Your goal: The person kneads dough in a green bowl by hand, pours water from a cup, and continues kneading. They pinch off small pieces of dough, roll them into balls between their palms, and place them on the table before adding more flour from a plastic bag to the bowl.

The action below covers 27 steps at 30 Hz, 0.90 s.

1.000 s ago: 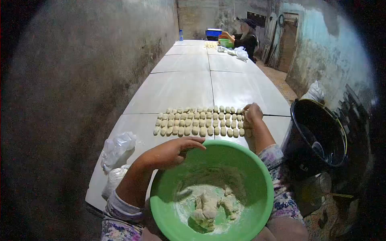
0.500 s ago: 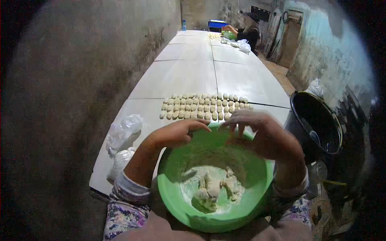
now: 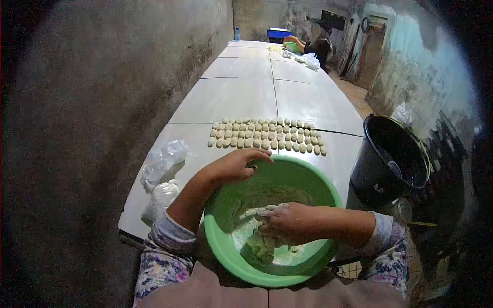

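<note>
A green plastic basin (image 3: 221, 262) stands in front of me, holding dough (image 3: 262, 245) and loose white flour. My left hand (image 3: 240, 165) is at the far left of the basin's rim, its fingers bent over the edge and gripping it. Down inside the basin, my right hand (image 3: 285, 223) is closed on the dough, with a whitish coating on its fingers. Part of the dough is hidden under that hand. Beyond the basin, rows of small dough pieces (image 3: 264, 134) lie on the white table (image 3: 226, 100).
Clear plastic bags (image 3: 163, 163), one with white contents, lie at the table's left edge. A large black bucket (image 3: 372, 174) stands at the right. At the far end are a person (image 3: 319, 46), another green basin (image 3: 292, 47), a blue crate (image 3: 279, 34) and a bottle (image 3: 236, 34).
My right hand has moved from above the basin's far rim down into the dough. My left hand stays near the rim, and the view has shifted slightly.
</note>
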Motion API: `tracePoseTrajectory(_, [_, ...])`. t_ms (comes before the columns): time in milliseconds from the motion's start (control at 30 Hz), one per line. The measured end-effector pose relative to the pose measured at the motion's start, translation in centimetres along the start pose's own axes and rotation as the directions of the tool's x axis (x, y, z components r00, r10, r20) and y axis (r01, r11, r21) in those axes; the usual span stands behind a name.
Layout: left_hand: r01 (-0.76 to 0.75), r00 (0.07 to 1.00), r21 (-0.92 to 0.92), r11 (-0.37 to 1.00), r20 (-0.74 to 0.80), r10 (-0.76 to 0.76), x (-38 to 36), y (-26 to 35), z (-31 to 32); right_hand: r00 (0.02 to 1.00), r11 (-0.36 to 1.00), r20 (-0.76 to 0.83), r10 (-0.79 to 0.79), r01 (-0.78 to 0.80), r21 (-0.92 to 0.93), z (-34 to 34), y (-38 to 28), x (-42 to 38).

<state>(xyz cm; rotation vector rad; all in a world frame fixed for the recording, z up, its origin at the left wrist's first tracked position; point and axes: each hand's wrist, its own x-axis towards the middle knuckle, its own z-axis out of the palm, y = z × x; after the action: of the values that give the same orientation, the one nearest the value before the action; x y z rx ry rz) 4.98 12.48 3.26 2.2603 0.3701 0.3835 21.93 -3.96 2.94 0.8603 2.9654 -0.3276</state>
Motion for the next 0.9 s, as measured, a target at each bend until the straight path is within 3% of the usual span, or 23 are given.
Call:
tracePoseTrajectory(33, [0.028, 0.999, 0.0, 1.0, -0.022, -0.028, -0.2, 0.5, 0.1, 1.0, 1.0, -0.004, 0.0, 0.0, 0.003, 0.6, 0.5, -0.3])
tracePoseTrajectory(100, [-0.026, 1.0, 0.046, 0.999, -0.009, 0.027, -1.1, -0.2, 0.1, 0.98, 0.996, -0.177, -0.089, 0.092, 0.005, 2.0, 1.7, -0.9])
tracePoseTrajectory(133, [-0.044, 0.997, 0.141, 0.989, -0.05, 0.052, -1.8, 0.5, 0.3, 0.964, 0.984, 0.205, 0.17, -0.177, 0.016, 0.6, 1.1, -0.4])
tracePoseTrajectory(167, [-0.058, 0.993, 0.237, 0.97, -0.089, 0.081, -2.6, 1.7, 0.7, 0.965, 0.984, 0.201, 0.171, -0.178, 0.018, 0.5, 1.1, -0.2])
tracePoseTrajectory(233, [-0.05, 0.987, 0.238, 0.97, -0.135, 0.085, -4.7, 6.3, 1.6, 0.951, 0.956, 0.239, 0.195, -0.239, 0.17, 0.5, 1.3, 0.1])
tracePoseTrajectory(267, [0.019, 0.996, 0.219, 0.976, -0.087, 0.0, -5.5, 7.4, 2.1, 0.951, 0.895, 0.269, 0.152, -0.248, 0.371, 0.8, 1.7, 0.4])
tracePoseTrajectory(300, [0.09, 0.996, 0.202, 0.975, -0.035, -0.084, -6.1, 7.8, 2.6, 0.952, 0.894, 0.267, 0.149, -0.245, 0.375, 0.9, 1.8, 0.1])
tracePoseTrajectory(367, [0.115, 0.993, 0.185, 0.976, -0.015, -0.115, -7.4, 7.7, 4.4, 0.999, 1.0, 0.038, -0.021, 0.021, 0.006, 1.2, 1.8, -0.7])
tracePoseTrajectory(400, [0.138, 0.99, 0.166, 0.976, 0.004, -0.141, -7.8, 7.8, 5.1, 0.999, 1.0, 0.035, -0.021, 0.021, 0.009, 0.6, 1.5, -0.7])
tracePoseTrajectory(467, [0.189, 0.981, 0.189, 0.964, 0.013, -0.194, -8.6, 8.7, 5.8, 0.958, 0.966, 0.27, 0.096, -0.155, 0.209, -1.5, 0.5, -0.9])
tracePoseTrajectory(500, [0.218, 0.974, 0.193, 0.957, 0.025, -0.227, -8.9, 8.9, 6.2, 0.958, 0.965, 0.269, 0.097, -0.156, 0.209, -1.8, 0.1, -1.1])
tracePoseTrajectory(567, [0.222, 0.97, 0.199, 0.955, 0.053, -0.237, -9.3, 9.8, 7.1, 0.967, 0.91, 0.132, 0.217, -0.25, 0.33, -2.0, -0.5, -1.8])
tracePoseTrajectory(667, [0.231, 0.965, 0.196, 0.953, 0.077, -0.25, -9.7, 11.0, 8.1, 0.971, 0.894, 0.03, 0.237, -0.23, 0.384, -2.3, -1.9, -2.1])
tracePoseTrajectory(767, [0.27, 0.939, 0.271, 0.924, 0.137, -0.314, -10.2, 10.7, 9.2, 0.974, 0.871, -0.024, 0.223, -0.188, 0.453, -2.4, -4.2, -3.2])
tracePoseTrajectory(800, [0.268, 0.932, 0.272, 0.924, 0.172, -0.32, -10.4, 11.3, 9.2, 0.949, 0.827, 0.051, 0.31, -0.296, 0.479, -2.0, -4.5, -3.4])
tracePoseTrajectory(833, [0.266, 0.922, 0.271, 0.925, 0.211, -0.326, -10.6, 11.8, 9.2, 0.949, 0.824, 0.054, 0.311, -0.298, 0.482, -1.6, -4.6, -3.6])
tracePoseTrajectory(900, [0.269, 0.944, 0.244, 0.932, 0.126, -0.306, -11.0, 11.9, 9.3, 0.919, 0.592, -0.02, 0.393, -0.237, 0.77, -1.3, -4.9, -3.7])
